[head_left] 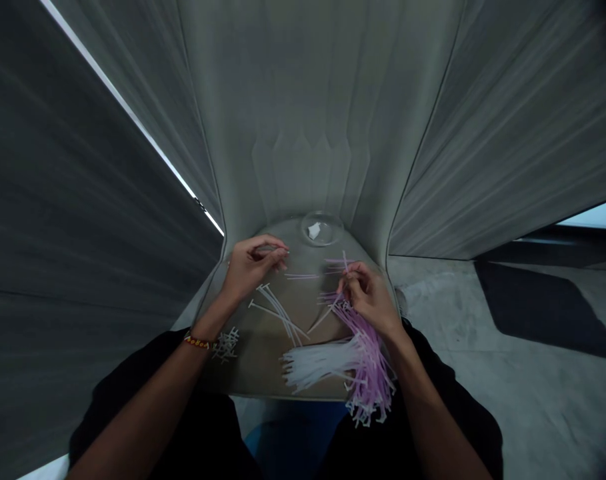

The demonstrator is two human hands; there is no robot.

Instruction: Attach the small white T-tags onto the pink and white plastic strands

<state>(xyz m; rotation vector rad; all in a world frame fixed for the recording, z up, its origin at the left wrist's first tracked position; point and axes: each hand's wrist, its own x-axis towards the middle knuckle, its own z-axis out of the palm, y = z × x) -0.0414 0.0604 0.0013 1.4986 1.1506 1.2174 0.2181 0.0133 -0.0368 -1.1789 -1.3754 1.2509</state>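
Observation:
My left hand (257,263) is over the left of the chair seat, its thumb and fingertips pressed together; whatever lies between them is too small to make out. At the right, my right hand (365,290) pinches a thin purple stick (345,260) above a pile of purple sticks (370,373). Beside that pile lies a bundle of white sticks (317,363). Several loose white sticks with T-shaped ends (277,310) rest mid-seat, and a few purple sticks (301,276) lie between my hands. Small white pieces (226,345) are heaped near my left wrist.
A clear round dish (327,230) holding a white scrap (313,231) stands at the back of the padded chair (310,173). Grey panels rise on both sides. A dark mat (543,300) lies on the floor at right, and something blue (293,440) is below the seat.

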